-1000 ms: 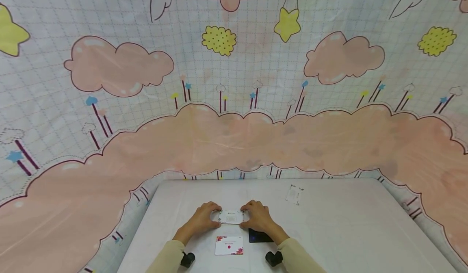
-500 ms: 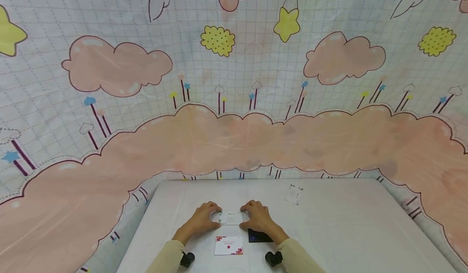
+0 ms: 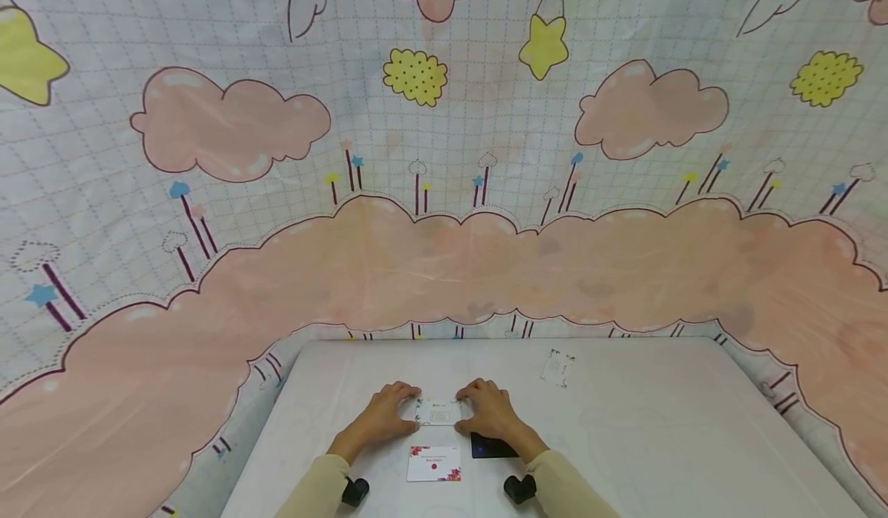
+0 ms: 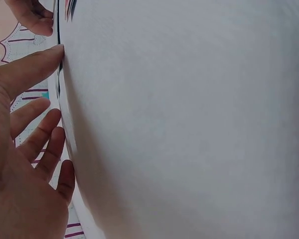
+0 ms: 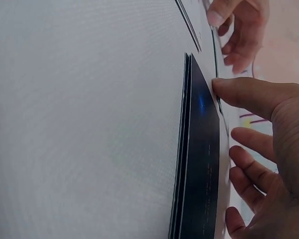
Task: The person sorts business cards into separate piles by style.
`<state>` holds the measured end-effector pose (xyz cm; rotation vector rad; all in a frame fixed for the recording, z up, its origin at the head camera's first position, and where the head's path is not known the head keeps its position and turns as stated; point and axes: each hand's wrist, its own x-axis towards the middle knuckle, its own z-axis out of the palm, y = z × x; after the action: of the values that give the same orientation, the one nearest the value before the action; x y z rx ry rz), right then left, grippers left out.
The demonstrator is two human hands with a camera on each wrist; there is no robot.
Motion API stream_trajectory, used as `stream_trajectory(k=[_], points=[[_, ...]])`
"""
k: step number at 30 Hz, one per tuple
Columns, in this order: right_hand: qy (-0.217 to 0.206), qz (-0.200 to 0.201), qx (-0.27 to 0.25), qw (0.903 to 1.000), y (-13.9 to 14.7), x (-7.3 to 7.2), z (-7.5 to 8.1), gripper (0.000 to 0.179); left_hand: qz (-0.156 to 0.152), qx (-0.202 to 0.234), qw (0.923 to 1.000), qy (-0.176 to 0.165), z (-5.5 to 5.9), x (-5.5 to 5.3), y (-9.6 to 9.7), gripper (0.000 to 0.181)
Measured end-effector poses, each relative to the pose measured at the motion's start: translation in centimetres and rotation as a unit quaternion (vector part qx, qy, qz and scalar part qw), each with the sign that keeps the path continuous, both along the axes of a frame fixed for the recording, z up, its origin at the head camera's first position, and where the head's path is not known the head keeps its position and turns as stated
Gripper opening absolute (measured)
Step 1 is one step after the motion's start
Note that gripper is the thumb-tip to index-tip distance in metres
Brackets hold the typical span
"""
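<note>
A white card (image 3: pixel 438 412) with small print and dark specks at its corners lies flat on the white table between both hands. My left hand (image 3: pixel 383 414) holds its left end, thumb at the near corner and index finger at the far one. In the same way my right hand (image 3: pixel 491 410) holds the right end. In the left wrist view, the left thumb (image 4: pixel 45 59) meets the card's thin edge; the other fingers rest beside it. The right wrist view shows the right thumb (image 5: pixel 234 89) at the card's edge.
A white card with red flowers (image 3: pixel 434 464) lies nearer the person. A dark blue card (image 3: pixel 492 446), seen layered in the right wrist view, is partly under the right forearm. A pale card (image 3: pixel 558 368) lies farther back right. Black wrist devices (image 3: pixel 356 492) sit at both wrists.
Both hands keep their places at the card's ends. Only the head view shifts slightly; the cards stay where they were.
</note>
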<state>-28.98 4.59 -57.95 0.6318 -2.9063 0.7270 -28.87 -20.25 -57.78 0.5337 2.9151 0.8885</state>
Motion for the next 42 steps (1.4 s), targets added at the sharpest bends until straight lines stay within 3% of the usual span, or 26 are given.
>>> stream_trajectory(k=[5,10,21,31,35,42], points=[[-0.005,0.005,-0.021,0.9997,0.3,0.0,0.1,0.050,0.002,0.016,0.9999,-0.001,-0.1,0.0,-0.1,0.061],[-0.025,0.007,-0.067,0.9974,0.9,0.5,0.2,0.051,0.013,0.034,0.9993,0.010,0.1,0.7,-0.1,0.059],[0.009,-0.019,-0.135,0.9907,4.2,2.1,1.5,0.041,0.003,0.054,0.9938,0.097,2.6,2.5,1.7,0.051],[0.032,-0.057,-0.149,0.9867,7.9,3.0,2.5,0.035,-0.027,0.071,0.9858,0.150,4.8,3.8,4.7,0.045],[0.039,-0.067,-0.157,0.9846,9.4,3.2,3.2,0.035,-0.042,0.074,0.9828,0.164,5.6,3.7,6.3,0.045],[0.059,-0.078,-0.154,0.9832,11.8,2.9,3.6,0.034,-0.053,0.082,0.9828,0.157,6.4,3.2,9.2,0.045]])
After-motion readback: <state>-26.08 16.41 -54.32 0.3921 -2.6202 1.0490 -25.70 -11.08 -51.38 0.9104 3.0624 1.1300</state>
